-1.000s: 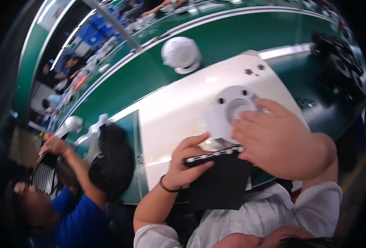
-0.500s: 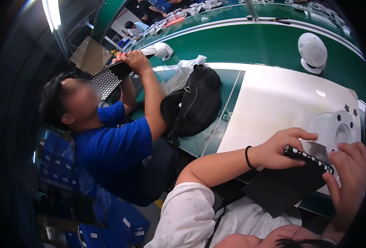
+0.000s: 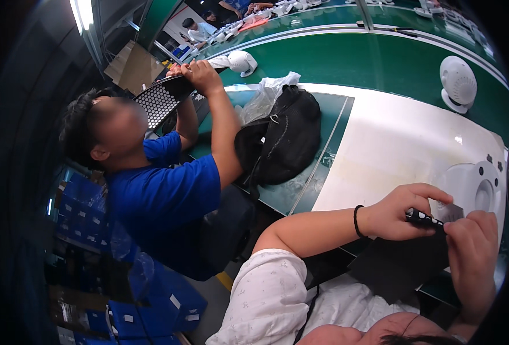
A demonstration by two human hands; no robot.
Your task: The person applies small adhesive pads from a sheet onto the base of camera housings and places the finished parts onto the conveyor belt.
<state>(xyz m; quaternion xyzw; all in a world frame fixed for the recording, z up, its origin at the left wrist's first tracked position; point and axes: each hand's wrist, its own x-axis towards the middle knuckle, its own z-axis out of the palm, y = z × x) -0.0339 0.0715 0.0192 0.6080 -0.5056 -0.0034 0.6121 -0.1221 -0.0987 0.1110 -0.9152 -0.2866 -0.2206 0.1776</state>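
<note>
Left hand [image 3: 395, 218] grips the black sheet [image 3: 401, 265], thumb below and fingers above its curled, dotted edge [image 3: 422, 218]; the right hand [image 3: 473, 247] pinches the other end of that edge between thumb and bent fingertips. This edge, the long line between the hands, runs left to right and tilts slightly toward the body, while the rest of the sheet hangs down by the near edge of the worktop [image 3: 330, 104]. Just beyond the fingers lies a white plastic part [image 3: 462, 177], its round hollow facing up, near the right edge of the white mat [image 3: 375, 152]. It sits more directly beyond the right hand, which looks nearer, though the left forefinger points toward it. Past the mat's far edge stands a white rounded device [image 3: 458, 81].
</note>
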